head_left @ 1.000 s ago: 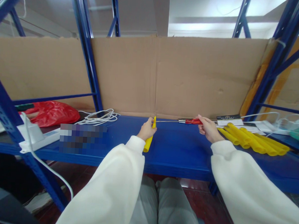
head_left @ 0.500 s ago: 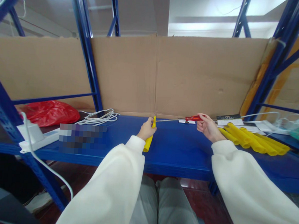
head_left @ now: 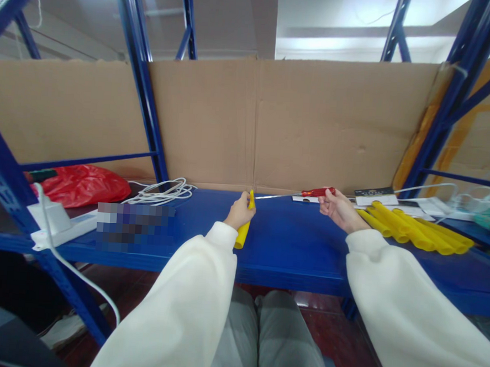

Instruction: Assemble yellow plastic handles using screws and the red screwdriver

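Observation:
My left hand is closed round a yellow tube, which leans over the middle of the blue shelf. In my right hand is the red handle of a screwdriver, gripped at its rear end. The screwdriver's thin metal shaft points left, and its tip reaches the upper part of the tube beside my left fingers. Whether the tip is inside the tube or only against it, I cannot tell. Several more yellow tubes lie side by side to the right of my right hand.
A blue shelf spans the front, with a cardboard panel behind. At left are a red plastic bag, coiled white cable and a white power strip. A black and white box stands at back right.
My right hand and the screwdriver have shifted slightly left, and the handle has turned. The left hand holds almost still. At far left, a dark green object has appeared by the red bag.

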A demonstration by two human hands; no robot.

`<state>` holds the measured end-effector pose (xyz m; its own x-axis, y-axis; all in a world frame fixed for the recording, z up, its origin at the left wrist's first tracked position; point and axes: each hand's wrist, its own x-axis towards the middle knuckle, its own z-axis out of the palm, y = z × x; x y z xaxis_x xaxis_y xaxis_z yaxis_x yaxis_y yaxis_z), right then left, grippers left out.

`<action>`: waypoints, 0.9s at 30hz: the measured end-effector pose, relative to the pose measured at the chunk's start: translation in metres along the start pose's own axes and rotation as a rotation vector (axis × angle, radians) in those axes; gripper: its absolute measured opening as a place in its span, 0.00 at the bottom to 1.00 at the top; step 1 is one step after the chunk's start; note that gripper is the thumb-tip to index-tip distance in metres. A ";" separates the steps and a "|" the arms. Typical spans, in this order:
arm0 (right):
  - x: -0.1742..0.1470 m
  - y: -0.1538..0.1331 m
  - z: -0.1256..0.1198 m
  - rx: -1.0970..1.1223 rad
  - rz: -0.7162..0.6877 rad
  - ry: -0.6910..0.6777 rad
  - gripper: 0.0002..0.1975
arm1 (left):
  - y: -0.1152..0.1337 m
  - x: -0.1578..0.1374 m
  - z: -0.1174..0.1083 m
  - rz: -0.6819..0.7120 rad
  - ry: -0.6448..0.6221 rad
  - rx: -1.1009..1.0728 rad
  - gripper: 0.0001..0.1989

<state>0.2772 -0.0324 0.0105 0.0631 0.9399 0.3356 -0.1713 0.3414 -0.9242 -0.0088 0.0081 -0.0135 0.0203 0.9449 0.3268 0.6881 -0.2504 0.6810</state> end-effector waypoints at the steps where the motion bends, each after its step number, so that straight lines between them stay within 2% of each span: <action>1: 0.001 0.001 -0.001 -0.013 -0.004 0.003 0.20 | 0.000 0.000 0.000 -0.001 -0.002 -0.001 0.14; 4: 0.004 0.006 -0.004 -0.032 -0.044 0.033 0.23 | 0.000 0.000 0.000 -0.004 -0.010 -0.001 0.14; 8: 0.009 0.012 -0.007 -0.085 -0.073 0.137 0.27 | 0.001 -0.001 0.000 -0.005 -0.016 -0.001 0.15; 13: 0.010 0.015 -0.007 -0.132 -0.054 0.190 0.27 | 0.000 0.000 0.000 0.006 -0.011 -0.006 0.15; 16: 0.009 0.014 -0.008 -0.149 0.009 0.194 0.24 | -0.001 0.000 0.000 0.010 -0.011 -0.007 0.14; 21: 0.011 0.019 -0.011 -0.181 0.206 0.181 0.21 | -0.003 0.002 0.001 0.012 0.001 -0.009 0.16; 24: 0.013 0.021 -0.013 -0.164 0.237 0.162 0.19 | -0.003 0.002 0.001 0.008 -0.001 -0.008 0.16; 27: 0.012 0.018 -0.012 -0.116 0.267 0.078 0.17 | -0.002 0.001 0.000 -0.003 -0.003 -0.003 0.15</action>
<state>0.2867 -0.0151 -0.0038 0.1070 0.9920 0.0671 -0.0783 0.0756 -0.9941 -0.0098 0.0099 -0.0146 0.0208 0.9462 0.3228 0.6861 -0.2484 0.6838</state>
